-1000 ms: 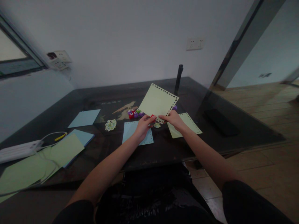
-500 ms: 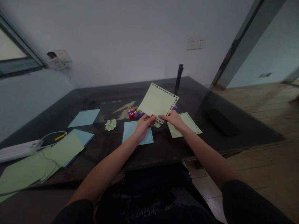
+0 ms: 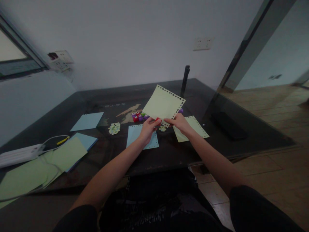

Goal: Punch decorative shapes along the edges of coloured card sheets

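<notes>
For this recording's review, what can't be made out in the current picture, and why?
- Head view: red piece, mostly hidden by the left hand.
- Head view: purple piece, partly behind the raised sheet and right hand.
- Head view: table lettering, too small and blurred.
- Head view: white strip, cut off by the left edge.

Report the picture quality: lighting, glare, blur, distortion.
Head view: dim light; faint reflections on the dark tabletop, which nearly swallows the black object at right; the held sheet shows soft but legible punched holes; wide-angle stretch on the black sleeves.
</notes>
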